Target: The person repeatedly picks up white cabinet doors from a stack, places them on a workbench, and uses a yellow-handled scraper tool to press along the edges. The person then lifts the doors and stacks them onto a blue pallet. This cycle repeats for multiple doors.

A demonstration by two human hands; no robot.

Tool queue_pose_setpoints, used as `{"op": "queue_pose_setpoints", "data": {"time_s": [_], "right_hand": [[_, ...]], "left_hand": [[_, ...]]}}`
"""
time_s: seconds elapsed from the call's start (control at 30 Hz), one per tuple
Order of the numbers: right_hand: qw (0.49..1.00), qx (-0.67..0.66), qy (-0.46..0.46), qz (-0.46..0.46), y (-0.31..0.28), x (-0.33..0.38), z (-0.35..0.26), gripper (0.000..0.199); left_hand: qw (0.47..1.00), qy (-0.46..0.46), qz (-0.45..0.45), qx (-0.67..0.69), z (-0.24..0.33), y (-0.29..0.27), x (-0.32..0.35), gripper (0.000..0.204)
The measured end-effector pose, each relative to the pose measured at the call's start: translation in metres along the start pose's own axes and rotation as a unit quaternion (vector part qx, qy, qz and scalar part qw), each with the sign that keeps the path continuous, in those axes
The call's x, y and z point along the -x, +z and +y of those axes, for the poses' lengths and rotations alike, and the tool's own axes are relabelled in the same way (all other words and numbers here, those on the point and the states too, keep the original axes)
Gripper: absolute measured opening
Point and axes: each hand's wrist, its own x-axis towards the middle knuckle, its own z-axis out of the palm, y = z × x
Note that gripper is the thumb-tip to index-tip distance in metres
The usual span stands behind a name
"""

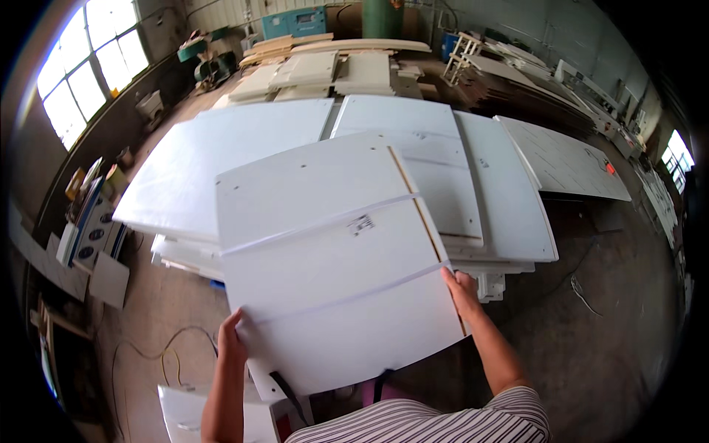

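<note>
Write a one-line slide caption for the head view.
Left hand and right hand grip the edges of a white panel above stacked white boards in a workshop.

Daylight pours in from the large window (87,70) at the upper left, blown out to near white, and a smaller window (678,156) glows at the far right. The white panels (332,251) reflect it evenly with mild glare and soft, faint shadows, while the floor (591,347) stays dim and brownish. Fisheye distortion bends straight edges toward the rim, black vignetting fills the corners, and distant clutter looks soft.
</note>
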Motion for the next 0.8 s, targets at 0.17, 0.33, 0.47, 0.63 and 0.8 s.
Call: {"op": "queue_pose_setpoints", "data": {"time_s": [0.17, 0.33, 0.47, 0.63, 0.8], "right_hand": [[0.995, -0.08, 0.046, 0.038, -0.05, -0.093, -0.012, 0.059], [0.995, 0.087, -0.001, 0.049, -0.072, -0.203, -0.037, 0.054], [0.867, 0.45, -0.101, 0.187, -0.032, -0.253, -0.009, 0.062], [0.899, 0.409, -0.045, 0.147, -0.022, -0.259, -0.019, 0.066], [0.89, 0.417, -0.078, 0.168, -0.006, -0.269, -0.021, 0.065]], "left_hand": [[0.995, 0.029, -0.028, -0.093, 0.078, 0.182, -0.096, 0.028], [0.891, 0.137, -0.222, -0.371, 0.108, 0.289, -0.189, 0.03], [0.711, 0.234, -0.133, -0.65, 0.031, 0.292, -0.251, 0.063], [0.719, 0.319, -0.119, -0.606, 0.013, 0.291, -0.25, 0.064], [0.65, 0.411, -0.068, -0.635, 0.01, 0.265, -0.244, 0.066]]}}
